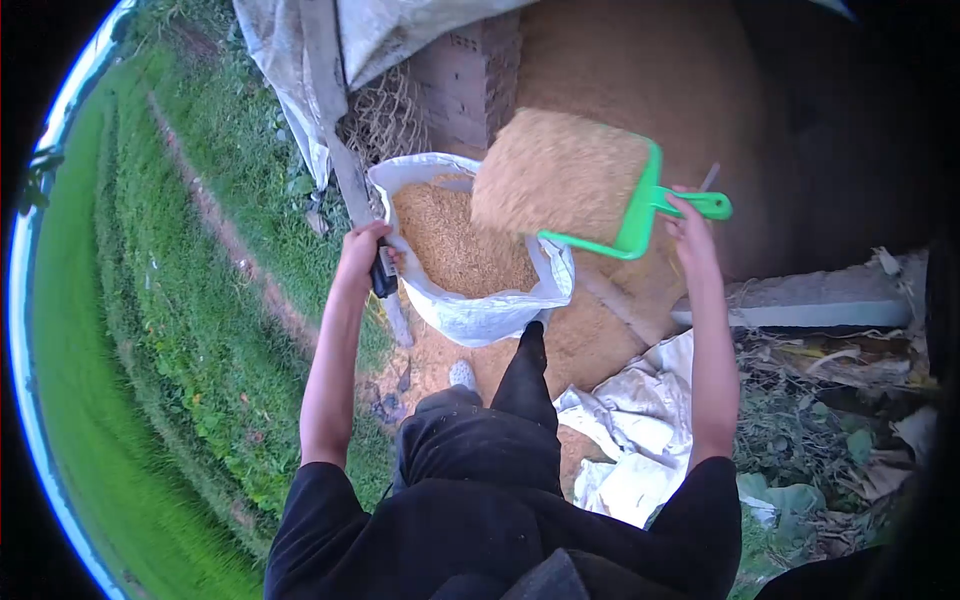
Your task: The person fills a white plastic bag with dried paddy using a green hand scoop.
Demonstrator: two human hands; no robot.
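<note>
A person in black clothing [480, 470] bends over a white sack [480, 312] standing between their feet and a spread of pale cloth [630, 430] on the ground. The left hand [362, 248] is closed on the sack's near rim, holding its mouth wide, while the right hand [690, 228] is clenched round the handle of a green dustpan [640, 215]. The pan, heaped with husked grain [560, 170], is tilted just above the half-filled sack, with a large grain heap [650, 80], a brick pillar [470, 80] and a grey tarpaulin [290, 60] beyond, grass [200, 250] to the left.
</note>
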